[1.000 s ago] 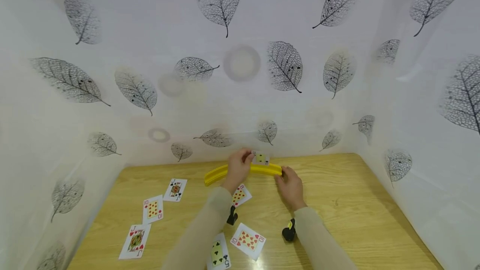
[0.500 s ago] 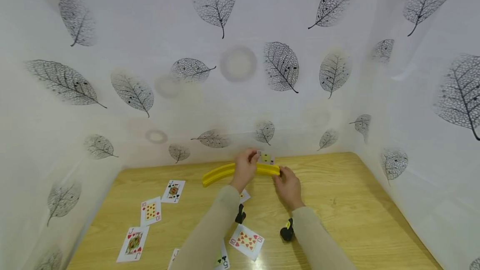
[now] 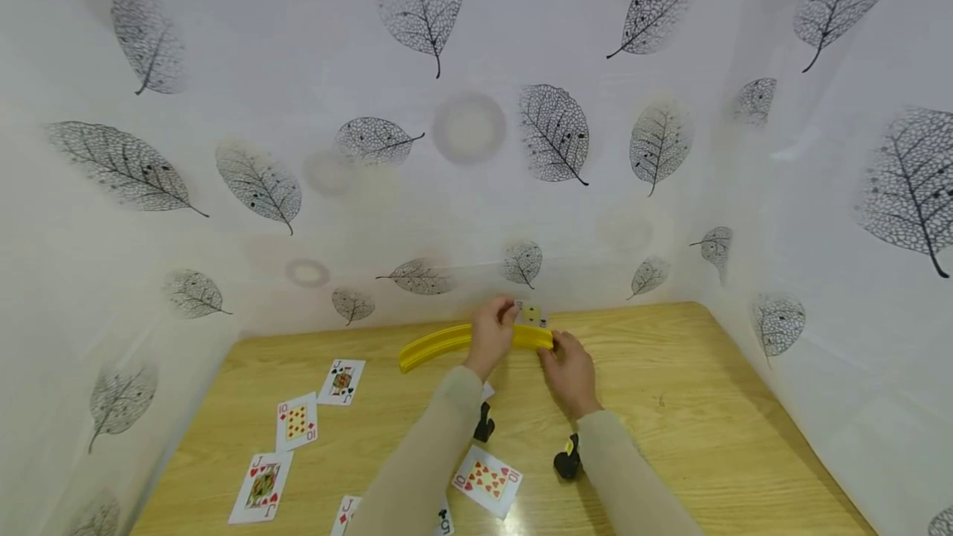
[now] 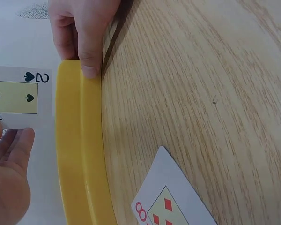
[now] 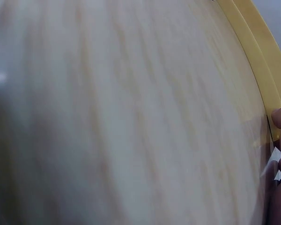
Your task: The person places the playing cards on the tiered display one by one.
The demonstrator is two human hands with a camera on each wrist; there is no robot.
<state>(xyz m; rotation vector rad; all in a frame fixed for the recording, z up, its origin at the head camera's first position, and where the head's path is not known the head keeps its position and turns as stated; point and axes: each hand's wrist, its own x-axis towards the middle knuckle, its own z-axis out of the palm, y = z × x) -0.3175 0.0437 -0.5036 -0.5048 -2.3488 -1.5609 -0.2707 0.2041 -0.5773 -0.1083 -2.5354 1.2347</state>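
Near the far edge of the tabletop (image 3: 692, 412), the left hand (image 3: 491, 335) pinches a playing card (image 3: 532, 315) just beyond a curved yellow holder (image 3: 438, 343), whose right end the right hand (image 3: 572, 372) grips.

Rack (image 3: 435, 344) near the back of the table (image 3: 707, 445), two of spades (image 3: 532, 316) behind its right part, eight of diamonds (image 4: 173, 199) in front, ten of hearts (image 3: 487, 481) farther forward, jack of hearts (image 3: 260, 487), ten of diamonds (image 3: 296, 422) and another jack (image 3: 342, 381) front to back at left
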